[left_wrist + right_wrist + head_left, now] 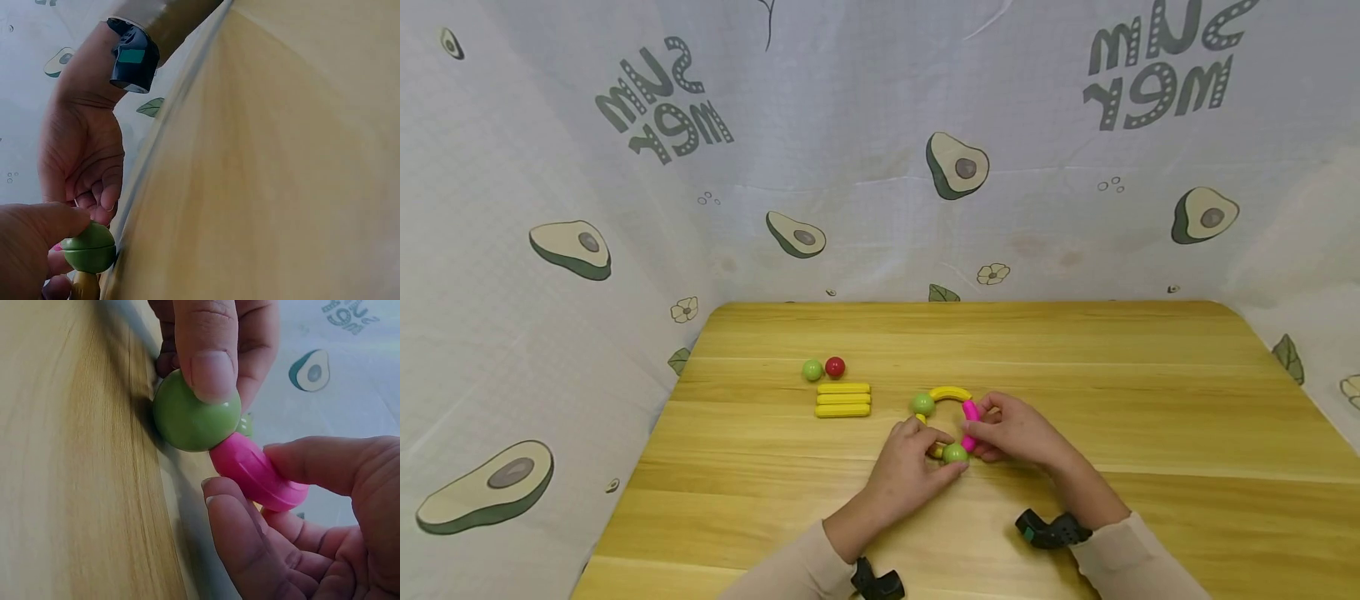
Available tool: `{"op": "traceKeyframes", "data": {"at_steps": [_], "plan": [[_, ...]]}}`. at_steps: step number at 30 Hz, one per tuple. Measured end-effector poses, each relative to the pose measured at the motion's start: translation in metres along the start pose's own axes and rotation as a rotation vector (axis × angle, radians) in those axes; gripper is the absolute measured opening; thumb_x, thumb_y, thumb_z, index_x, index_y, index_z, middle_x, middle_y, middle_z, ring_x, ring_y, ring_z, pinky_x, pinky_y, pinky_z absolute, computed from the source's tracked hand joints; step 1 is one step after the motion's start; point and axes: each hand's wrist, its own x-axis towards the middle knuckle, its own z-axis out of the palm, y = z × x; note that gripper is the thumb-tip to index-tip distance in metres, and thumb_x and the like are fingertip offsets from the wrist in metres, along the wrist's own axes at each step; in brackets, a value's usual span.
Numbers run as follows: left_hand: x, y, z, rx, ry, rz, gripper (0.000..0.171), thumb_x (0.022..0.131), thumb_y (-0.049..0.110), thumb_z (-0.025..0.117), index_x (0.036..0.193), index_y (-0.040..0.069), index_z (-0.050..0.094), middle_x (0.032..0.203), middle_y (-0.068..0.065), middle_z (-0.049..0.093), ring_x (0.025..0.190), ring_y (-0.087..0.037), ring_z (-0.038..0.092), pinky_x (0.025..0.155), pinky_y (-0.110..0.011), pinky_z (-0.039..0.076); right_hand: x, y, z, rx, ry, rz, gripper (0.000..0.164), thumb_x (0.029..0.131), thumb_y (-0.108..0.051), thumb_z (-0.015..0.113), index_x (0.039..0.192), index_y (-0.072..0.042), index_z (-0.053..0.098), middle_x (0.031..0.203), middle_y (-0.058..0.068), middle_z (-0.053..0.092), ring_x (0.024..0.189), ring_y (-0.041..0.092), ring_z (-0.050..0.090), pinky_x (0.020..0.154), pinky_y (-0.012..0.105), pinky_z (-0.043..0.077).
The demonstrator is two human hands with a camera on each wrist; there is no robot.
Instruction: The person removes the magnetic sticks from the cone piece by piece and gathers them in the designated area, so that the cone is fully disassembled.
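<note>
My left hand [910,468] pinches a glossy green ball [195,415] between thumb and fingers, close over the table. A pink curved rod [253,472] meets that ball at one end, and the thumb and fingers of my right hand [1017,429] grip it. Both belong to a rough ring of parts. At the ring's far side a yellow curved rod [951,392] runs from a second green ball [922,404] to the pink rod's upper end. More yellow [85,286] joins the held ball, partly hidden behind my left fingers.
Left of the ring, three straight yellow rods [843,400] lie side by side on the wooden table [1112,358]. Just beyond them sit a loose green ball [812,370] and a red ball [835,367]. A printed curtain [865,150] hangs behind the table's far edge.
</note>
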Motion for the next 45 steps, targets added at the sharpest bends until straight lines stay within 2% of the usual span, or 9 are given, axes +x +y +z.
{"op": "traceKeyframes", "data": {"at_steps": [5, 14, 17, 21, 23, 30, 39, 45], "plan": [[0.001, -0.001, 0.002, 0.004, -0.008, -0.006, 0.029, 0.084, 0.038, 0.083, 0.103, 0.017, 0.077, 0.087, 0.008, 0.056, 0.084, -0.003, 0.044, 0.073, -0.013, 0.037, -0.001, 0.000, 0.000, -0.010, -0.014, -0.011, 0.030, 0.098, -0.017, 0.068, 0.110, 0.004, 0.051, 0.085, 0.011, 0.072, 0.067, 0.015, 0.070, 0.063, 0.032, 0.062], [0.002, -0.001, 0.002, 0.002, 0.001, 0.006, 0.027, 0.082, 0.036, 0.084, 0.100, 0.017, 0.077, 0.085, 0.009, 0.058, 0.082, -0.002, 0.044, 0.072, -0.013, 0.037, -0.002, 0.001, 0.000, -0.054, 0.022, 0.012, 0.029, 0.097, -0.017, 0.069, 0.108, 0.004, 0.053, 0.085, 0.011, 0.071, 0.067, 0.015, 0.069, 0.062, 0.032, 0.061], [0.001, -0.001, 0.002, -0.004, -0.001, 0.010, 0.025, 0.081, 0.036, 0.083, 0.096, 0.017, 0.076, 0.083, 0.010, 0.057, 0.080, -0.001, 0.043, 0.071, -0.012, 0.036, -0.002, 0.003, -0.006, -0.156, 0.106, 0.019, 0.030, 0.098, -0.022, 0.069, 0.108, 0.002, 0.054, 0.084, 0.009, 0.072, 0.066, 0.014, 0.068, 0.061, 0.030, 0.058], [0.000, -0.002, 0.002, -0.014, -0.003, 0.009, 0.022, 0.080, 0.035, 0.082, 0.091, 0.018, 0.074, 0.081, 0.011, 0.054, 0.079, -0.001, 0.042, 0.070, -0.012, 0.036, -0.004, 0.005, -0.027, -0.311, 0.283, 0.045, 0.037, 0.097, -0.031, 0.068, 0.112, 0.000, 0.056, 0.086, 0.008, 0.073, 0.065, 0.014, 0.065, 0.057, 0.030, 0.050], [-0.001, -0.002, 0.002, -0.011, 0.004, 0.012, 0.021, 0.079, 0.035, 0.082, 0.090, 0.018, 0.074, 0.080, 0.012, 0.053, 0.079, -0.001, 0.042, 0.070, -0.012, 0.035, -0.006, 0.007, -0.037, -0.346, 0.321, 0.055, 0.040, 0.097, -0.033, 0.067, 0.116, 0.001, 0.056, 0.090, 0.011, 0.073, 0.066, 0.016, 0.064, 0.058, 0.030, 0.048], [-0.001, -0.002, 0.001, 0.026, -0.005, 0.015, 0.021, 0.079, 0.035, 0.080, 0.090, 0.019, 0.070, 0.080, 0.012, 0.051, 0.080, -0.002, 0.041, 0.070, -0.012, 0.034, -0.007, 0.013, -0.056, -0.424, 0.289, 0.107, 0.048, 0.096, -0.034, 0.066, 0.125, 0.004, 0.058, 0.096, 0.012, 0.072, 0.070, 0.017, 0.062, 0.060, 0.030, 0.046], [0.000, -0.004, 0.000, 0.024, -0.057, 0.020, 0.023, 0.082, 0.037, 0.077, 0.093, 0.019, 0.069, 0.083, 0.012, 0.051, 0.082, -0.002, 0.041, 0.071, -0.013, 0.034, -0.005, 0.017, -0.059, -0.530, 0.323, 0.127, 0.047, 0.095, -0.037, 0.068, 0.122, 0.002, 0.062, 0.087, 0.008, 0.070, 0.072, 0.021, 0.055, 0.062, 0.029, 0.039], [-0.001, -0.003, -0.002, 0.048, -0.074, 0.056, 0.021, 0.083, 0.036, 0.076, 0.093, 0.020, 0.067, 0.083, 0.011, 0.051, 0.082, -0.002, 0.041, 0.072, -0.013, 0.034, -0.007, 0.013, -0.058, -0.555, 0.338, 0.111, 0.046, 0.096, -0.037, 0.068, 0.120, 0.002, 0.062, 0.096, 0.013, 0.072, 0.074, 0.021, 0.058, 0.062, 0.030, 0.041]]}}
